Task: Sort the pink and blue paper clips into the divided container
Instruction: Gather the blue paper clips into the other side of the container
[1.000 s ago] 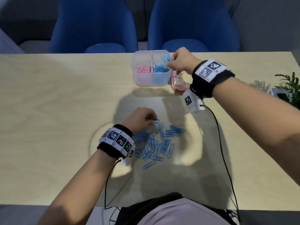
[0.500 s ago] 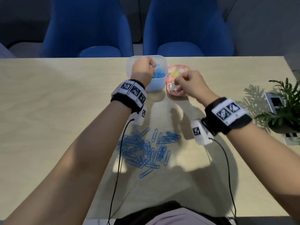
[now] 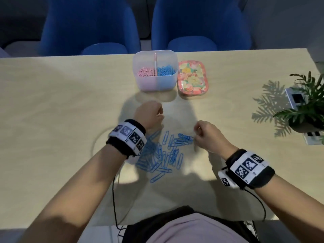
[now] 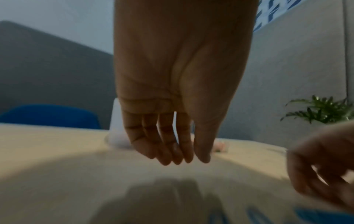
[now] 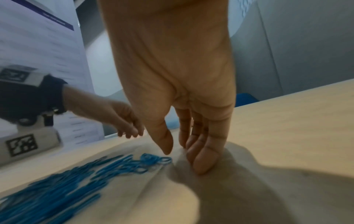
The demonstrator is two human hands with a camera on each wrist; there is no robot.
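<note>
The clear divided container (image 3: 140,85) stands at the far middle of the table, with pink clips (image 3: 146,72) in its left half and blue clips (image 3: 165,71) in its right half. Several loose blue clips (image 3: 163,155) lie scattered on the table in front of me. My left hand (image 3: 152,114) hovers between the pile and the container; in the left wrist view its fingers (image 4: 172,157) hang relaxed and hold nothing. My right hand (image 3: 201,132) is at the pile's right edge. Its fingertips (image 5: 201,166) touch the table beside a small cluster of blue clips (image 5: 151,159), thumb apart, nothing held.
A floral tin (image 3: 192,78) sits just right of the container. A potted plant (image 3: 308,106) and a small white device (image 3: 296,99) stand at the right edge. Two blue chairs (image 3: 91,25) stand beyond the far table edge. Wrist cables trail toward my body.
My left hand has drawn back from the container's blue half to just above the pile. My right hand has left the floral tin and come down to the pile's right edge.
</note>
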